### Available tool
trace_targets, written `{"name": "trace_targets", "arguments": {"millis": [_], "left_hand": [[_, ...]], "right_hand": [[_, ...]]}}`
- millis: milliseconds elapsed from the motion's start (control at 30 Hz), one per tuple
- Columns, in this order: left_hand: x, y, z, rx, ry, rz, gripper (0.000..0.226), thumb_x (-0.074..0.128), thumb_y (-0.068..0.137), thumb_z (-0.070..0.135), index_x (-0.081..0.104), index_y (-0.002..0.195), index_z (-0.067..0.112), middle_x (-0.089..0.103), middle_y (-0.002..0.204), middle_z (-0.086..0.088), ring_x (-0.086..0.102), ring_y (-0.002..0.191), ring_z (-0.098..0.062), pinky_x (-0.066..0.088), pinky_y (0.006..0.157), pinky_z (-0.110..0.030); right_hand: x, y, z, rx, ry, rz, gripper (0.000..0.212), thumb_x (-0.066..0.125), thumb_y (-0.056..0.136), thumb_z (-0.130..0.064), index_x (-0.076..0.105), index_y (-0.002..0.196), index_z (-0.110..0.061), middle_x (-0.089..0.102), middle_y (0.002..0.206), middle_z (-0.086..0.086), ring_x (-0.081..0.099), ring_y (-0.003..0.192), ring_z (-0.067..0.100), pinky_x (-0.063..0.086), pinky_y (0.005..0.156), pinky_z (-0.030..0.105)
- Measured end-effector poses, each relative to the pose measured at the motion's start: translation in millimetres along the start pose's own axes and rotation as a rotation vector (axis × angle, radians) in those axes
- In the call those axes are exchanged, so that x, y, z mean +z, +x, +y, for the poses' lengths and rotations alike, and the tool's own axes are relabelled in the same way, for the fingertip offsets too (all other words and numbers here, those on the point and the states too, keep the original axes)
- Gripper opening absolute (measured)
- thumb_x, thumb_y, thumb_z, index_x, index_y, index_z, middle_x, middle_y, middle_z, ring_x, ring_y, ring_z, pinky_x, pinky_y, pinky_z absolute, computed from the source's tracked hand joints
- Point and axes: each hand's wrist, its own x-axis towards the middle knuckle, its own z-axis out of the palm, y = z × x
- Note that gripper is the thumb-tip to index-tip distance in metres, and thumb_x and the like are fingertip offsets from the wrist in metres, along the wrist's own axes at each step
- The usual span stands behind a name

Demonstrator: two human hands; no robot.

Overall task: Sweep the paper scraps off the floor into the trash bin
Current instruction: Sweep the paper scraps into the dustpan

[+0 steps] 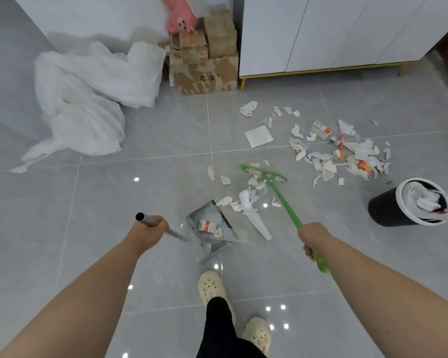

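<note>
"Grey tile floor (88, 202), mostly," I told the other operator. "The paper scraps (329, 164) lay scattered over it. The thick patch was off to the right, and a smaller cluster sat just in front of the dustpan (224, 235)."

"What was in the dustpan?"

"A small red-and-white carton (207, 226) and one pale scrap beside it. The pan rested on the floor with its mouth facing the near cluster, and a long white strip lay along its right edge."

"And the hands?"

"The left hand (150, 229) had its fingers clenched round the dustpan's metal tube handle (146, 218). The right hand (312, 239) was grasping the green broom (282, 200) low on the stick, its fingers wrapped round it. The broom head (263, 173) sat on the floor at the far side of the near cluster."

"The bin?"

"The trash bin (384, 211) was black with a white rim. It stood to the right, well apart from the dustpan and near the thick patch. Crumpled white paper (422, 200) filled it almost to the rim, with a bit of red showing at the near edge. I couldn't tell what the red thing was."

"Anything else out there?"

"Another red-and-white carton (321, 129) lay among the far scraps. Cardboard boxes (207, 73) were stacked against the wall with a pink plush toy (179, 19) on top. A heap of white sheeting (88, 94) lay to their left and a white cabinet (334, 32) stood to their right. Two cream slippers (211, 285) showed near the bottom of the view."
</note>
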Motion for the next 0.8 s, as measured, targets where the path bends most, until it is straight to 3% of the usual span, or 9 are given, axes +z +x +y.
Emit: {"name": "trace_targets", "arguments": {"millis": [167, 367, 533, 667, 800], "left_hand": [[32, -11, 3, -0.01, -0.043, 0.123, 0.017, 0.053, 0.087, 0.016, 0.067, 0.082, 0.005, 0.053, 0.067, -0.007, 0.047, 0.06, -0.02, 0.038, 0.055, -0.024], [56, -24, 12, -0.046, -0.122, 0.244, 0.014, 0.05, 0.08, 0.021, 0.054, 0.073, 0.009, 0.047, 0.063, -0.008, 0.043, 0.058, -0.021, 0.035, 0.058, -0.031], [49, -32, 11, -0.07, -0.149, 0.29, 0.014, 0.051, 0.079, 0.023, 0.057, 0.077, 0.01, 0.048, 0.065, -0.009, 0.046, 0.061, -0.022, 0.038, 0.06, -0.034], [47, -38, 8, -0.071, -0.186, 0.348, 0.017, 0.049, 0.083, 0.021, 0.059, 0.079, 0.007, 0.048, 0.065, -0.009, 0.047, 0.061, -0.023, 0.04, 0.061, -0.033], [41, -34, 5, -0.102, -0.191, 0.453, 0.016, 0.045, 0.086, 0.02, 0.058, 0.081, 0.011, 0.05, 0.069, -0.01, 0.048, 0.061, -0.024, 0.04, 0.06, -0.032]], "right_hand": [[24, -8, 47, 0.117, 0.106, -0.128, 0.017, 0.032, 0.096, -0.012, 0.043, 0.106, -0.004, 0.041, 0.061, 0.01, 0.03, 0.043, 0.016, 0.025, 0.042, 0.016], [66, -28, 65, 0.179, 0.045, -0.343, 0.024, 0.026, 0.093, -0.018, 0.047, 0.1, -0.007, 0.045, 0.057, 0.005, 0.032, 0.031, 0.009, 0.027, 0.038, 0.013], [80, -63, 51, 0.196, 0.041, -0.4, 0.025, 0.029, 0.095, -0.019, 0.046, 0.083, -0.006, 0.042, 0.059, 0.004, 0.03, 0.04, 0.009, 0.023, 0.038, 0.016], [80, -64, 44, -0.015, -0.119, -0.247, 0.017, 0.033, 0.093, -0.009, 0.048, 0.09, -0.002, 0.043, 0.064, 0.01, 0.036, 0.046, 0.016, 0.029, 0.045, 0.021], [68, -44, 32, -0.296, -0.326, -0.119, 0.034, 0.037, 0.088, -0.007, 0.059, 0.115, -0.006, 0.048, 0.072, 0.001, 0.043, 0.054, 0.014, 0.033, 0.045, 0.02]]}}
